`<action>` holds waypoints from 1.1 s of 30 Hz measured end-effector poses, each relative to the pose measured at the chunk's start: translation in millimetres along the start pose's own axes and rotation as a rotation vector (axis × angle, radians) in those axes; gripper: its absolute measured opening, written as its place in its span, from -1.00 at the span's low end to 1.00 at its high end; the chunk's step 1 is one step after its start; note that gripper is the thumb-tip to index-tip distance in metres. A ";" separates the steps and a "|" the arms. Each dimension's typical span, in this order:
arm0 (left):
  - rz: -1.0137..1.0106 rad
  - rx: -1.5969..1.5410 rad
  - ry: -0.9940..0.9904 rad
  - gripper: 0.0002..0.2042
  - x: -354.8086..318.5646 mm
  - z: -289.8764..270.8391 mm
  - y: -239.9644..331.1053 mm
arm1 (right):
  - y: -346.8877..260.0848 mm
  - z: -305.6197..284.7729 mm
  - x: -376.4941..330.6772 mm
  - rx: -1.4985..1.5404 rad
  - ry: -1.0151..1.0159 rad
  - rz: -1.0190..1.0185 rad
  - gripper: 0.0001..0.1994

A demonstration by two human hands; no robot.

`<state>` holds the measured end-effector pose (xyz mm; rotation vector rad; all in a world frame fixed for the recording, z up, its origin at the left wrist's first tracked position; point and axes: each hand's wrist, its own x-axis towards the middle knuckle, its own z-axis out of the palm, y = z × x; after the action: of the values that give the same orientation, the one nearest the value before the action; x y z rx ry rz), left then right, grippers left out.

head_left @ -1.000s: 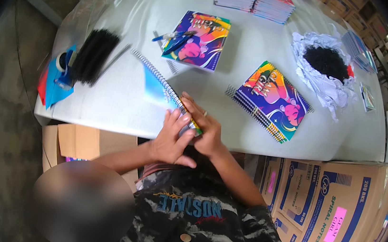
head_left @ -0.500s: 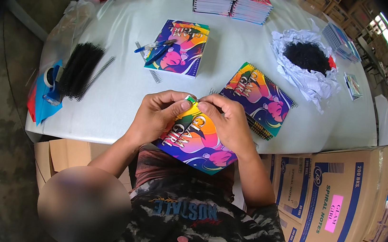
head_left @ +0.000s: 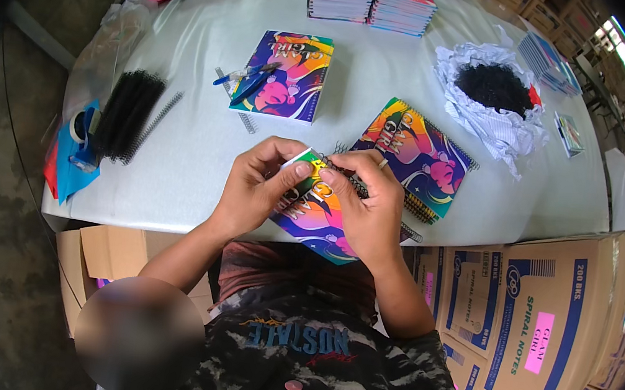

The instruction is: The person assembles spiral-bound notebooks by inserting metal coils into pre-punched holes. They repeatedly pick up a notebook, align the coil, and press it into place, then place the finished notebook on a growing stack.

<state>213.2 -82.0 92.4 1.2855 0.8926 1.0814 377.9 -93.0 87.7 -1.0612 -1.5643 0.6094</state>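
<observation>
A colourful notebook, its cover purple, orange and yellow, is held tilted at the table's near edge. My left hand grips its upper left corner, thumb on the cover. My right hand is closed at the upper right edge, where a dark spiral wire runs along the notebook; its lower end sticks out past my wrist. The thumbs nearly meet over the cover. Fingers hide part of the coil. Just right lies a stack of matching spiral-bound notebooks.
Blue-handled pliers rest on a notebook stack. Black coils and a tape dispenser lie left. Crumpled paper holds a black wire heap. Notebook piles stand at the back, cartons at right.
The notebook has turned and shifted, so its right edge and the spiral wire now show. My right hand has moved slightly right, its fingers over that edge; my left still grips the corner.
</observation>
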 end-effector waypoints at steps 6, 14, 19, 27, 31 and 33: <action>0.035 -0.063 -0.038 -0.87 3.4 -6.7 -5.8 | -4.6 -9.8 5.8 -0.124 -0.185 -0.025 -0.85; -0.055 -0.129 -0.097 -0.89 6.3 -8.0 3.0 | -5.1 -17.1 4.5 0.000 -0.296 0.200 -0.81; -0.074 -0.039 -0.296 -0.89 19.4 -22.2 13.7 | -6.9 -10.6 -2.0 -0.153 -0.173 -0.029 -0.82; -0.067 0.125 -0.460 -0.81 38.2 -19.5 15.3 | -18.2 -16.0 -5.7 -0.468 -0.181 -0.210 -0.89; 0.479 0.614 -0.067 -0.38 54.5 -7.2 35.1 | 6.6 -48.4 -0.2 0.001 0.426 -0.040 -0.81; 0.302 0.228 0.082 -0.25 68.5 14.1 21.5 | 12.3 -64.6 5.0 0.269 0.714 0.083 -0.70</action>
<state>243.3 -21.2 119.7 1.6131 0.9221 1.3030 443.1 -92.5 97.6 -0.9916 -0.7974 0.4128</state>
